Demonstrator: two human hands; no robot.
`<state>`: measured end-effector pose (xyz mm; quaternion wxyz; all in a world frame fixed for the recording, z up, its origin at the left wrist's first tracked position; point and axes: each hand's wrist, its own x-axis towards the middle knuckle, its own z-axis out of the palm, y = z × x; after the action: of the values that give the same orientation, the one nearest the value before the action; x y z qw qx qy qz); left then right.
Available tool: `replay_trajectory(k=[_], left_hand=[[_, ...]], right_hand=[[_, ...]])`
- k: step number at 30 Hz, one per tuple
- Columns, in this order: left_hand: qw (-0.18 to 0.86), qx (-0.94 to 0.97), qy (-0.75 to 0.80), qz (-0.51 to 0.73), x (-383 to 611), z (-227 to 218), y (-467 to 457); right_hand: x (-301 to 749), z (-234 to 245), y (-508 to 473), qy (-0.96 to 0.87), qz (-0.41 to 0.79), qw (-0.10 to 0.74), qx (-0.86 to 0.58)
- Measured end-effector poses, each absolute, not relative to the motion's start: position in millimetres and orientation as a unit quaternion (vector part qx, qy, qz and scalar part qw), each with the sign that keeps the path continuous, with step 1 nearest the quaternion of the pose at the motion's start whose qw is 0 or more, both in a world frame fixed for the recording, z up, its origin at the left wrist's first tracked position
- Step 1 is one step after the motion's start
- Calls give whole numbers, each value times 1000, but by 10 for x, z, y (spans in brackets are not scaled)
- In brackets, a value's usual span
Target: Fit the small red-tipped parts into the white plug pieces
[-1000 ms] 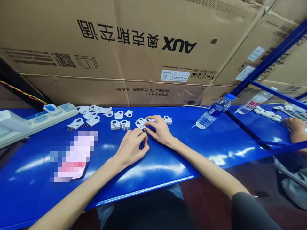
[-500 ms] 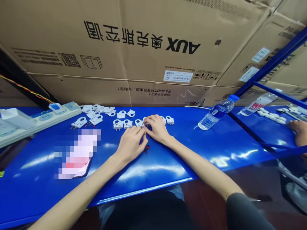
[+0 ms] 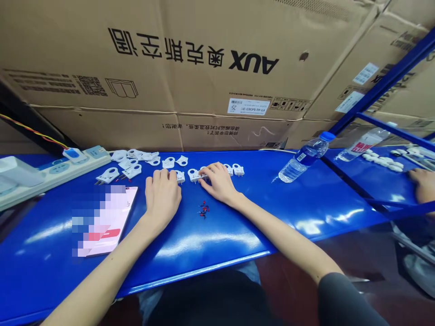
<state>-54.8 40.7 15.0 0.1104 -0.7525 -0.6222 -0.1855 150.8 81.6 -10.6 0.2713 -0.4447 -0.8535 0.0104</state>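
A row of white two-pin plugs with ring-shaped handles (image 3: 194,175) lies on the blue table. Over the row's left end is my left hand (image 3: 161,194), its fingers bent down around a plug that it mostly hides. The neighbouring plug (image 3: 180,177) shows just right of those fingers. My right hand (image 3: 219,182) has its thumb and fingers closed around another plug (image 3: 204,171) in the row, partly covered by the fingers. Small red and black pieces (image 3: 204,209) lie in a little heap between my hands.
More white plugs (image 3: 129,159) are heaped at the back left beside a power strip (image 3: 61,170). A phone (image 3: 113,226), partly pixelated, lies left. At the right stand a tilted water bottle (image 3: 301,158) and a blue metal frame (image 3: 374,201). Another person's hand (image 3: 423,183) is beyond it.
My left hand has moved left from beside my right hand to the row's left end, uncovering the red and black pieces. My right hand stays at the row. The view has shifted slightly.
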Motion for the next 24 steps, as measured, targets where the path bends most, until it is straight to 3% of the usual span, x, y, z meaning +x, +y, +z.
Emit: replay_trajectory(k=[6,12,18,24], left_hand=[[138,-760,-619,-139,-551,169,396],[175,-759,-602,-176,-540,203,392],[110,-804,-511,-283,-420,179,331],[70,-832,-468,-289,-343,105,264]], right_hand=[[1505,-91,804,-855,15,277,-438],[1567,27,745,-852,30,303,-425],[1734,134,655,-874,83,300,-374],[1786,118,630,-892,85,251,-367]])
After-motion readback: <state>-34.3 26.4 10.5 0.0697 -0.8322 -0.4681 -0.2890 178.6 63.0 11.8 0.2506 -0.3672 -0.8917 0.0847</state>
